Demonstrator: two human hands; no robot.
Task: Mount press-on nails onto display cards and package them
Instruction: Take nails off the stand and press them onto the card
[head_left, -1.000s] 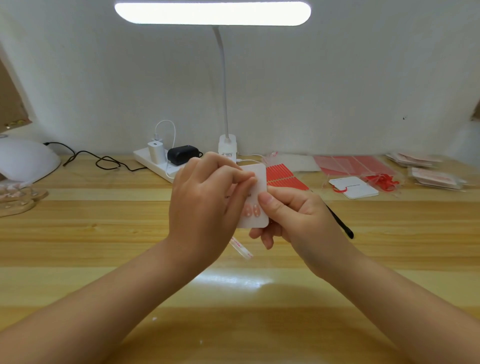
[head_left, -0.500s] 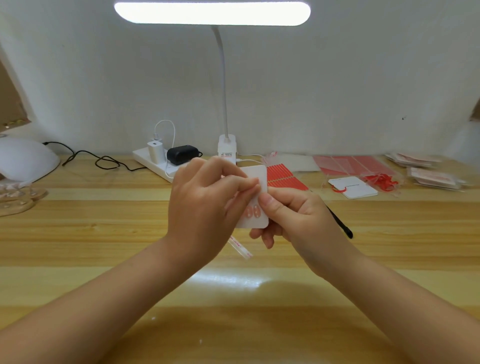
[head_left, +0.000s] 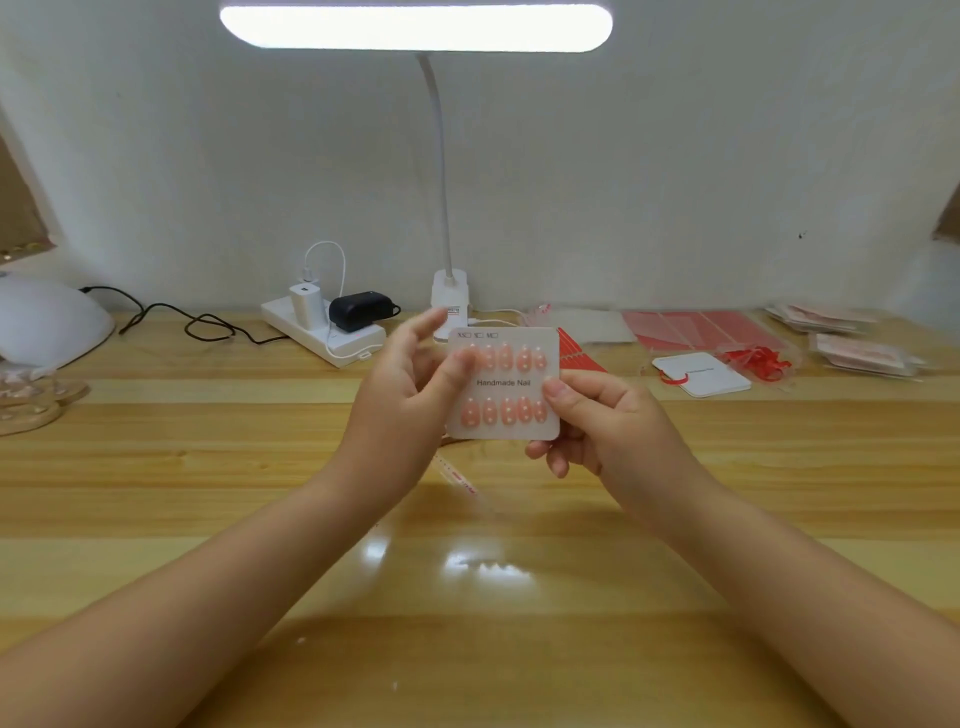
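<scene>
A white display card (head_left: 503, 383) printed "Handmade Nail" is held up above the wooden table, facing me. Two rows of pink press-on nails (head_left: 506, 410) sit on it. My right hand (head_left: 597, 421) pinches the card's right edge between thumb and fingers. My left hand (head_left: 410, 395) is at the card's left edge, its thumb pressing on the top-left nails and its other fingers spread loosely. A clear strip with red marks (head_left: 460, 475) hangs or lies just below the card.
A white desk lamp (head_left: 449, 301) stands at the back centre beside a power strip (head_left: 324, 332) with chargers. Red sheets (head_left: 696, 330), a white card with red ribbon (head_left: 701, 374) and packed sets (head_left: 862, 356) lie at the right. A white dome device (head_left: 47, 322) is at the far left.
The card has turned to face me, showing both nail rows. My left hand has opened and drawn back to the card's left edge, with only the thumb on the nails.
</scene>
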